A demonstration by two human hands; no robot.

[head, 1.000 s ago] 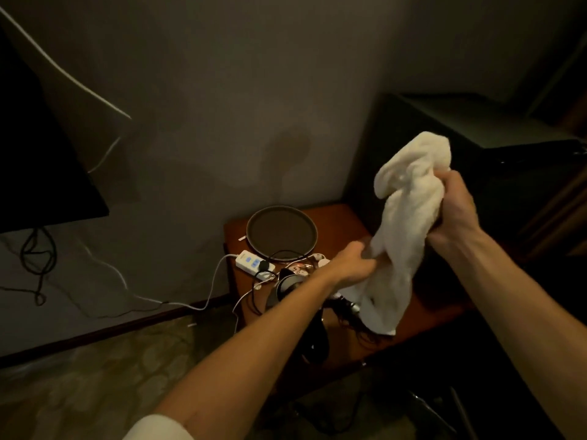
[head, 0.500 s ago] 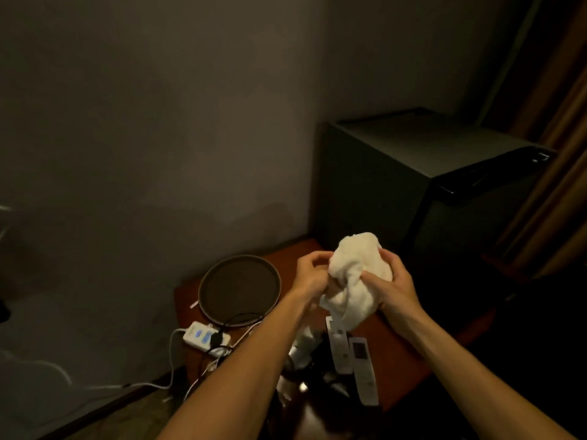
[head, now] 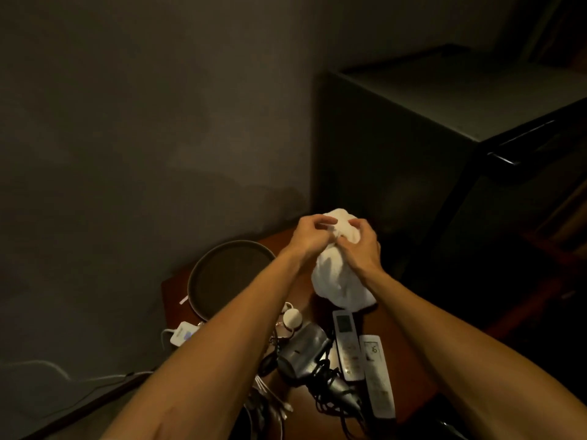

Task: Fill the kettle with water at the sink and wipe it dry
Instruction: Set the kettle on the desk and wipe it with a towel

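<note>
A bunched white towel hangs over the back of a small wooden table. My left hand pinches its top from the left. My right hand grips the same top from the right, fingers closed into the cloth. The towel's lower end reaches down almost to the table surface. No kettle or sink is visible in this dim corner.
A round dark tray lies at the table's back left. Two white remotes lie beside a grey hair dryer with tangled cords. A white power strip sits at the left edge. A dark cabinet stands on the right.
The towel went from stretched between raised hands to bunched together. Both hands came together and moved lower over the table, and the view shifted closer and to the right.
</note>
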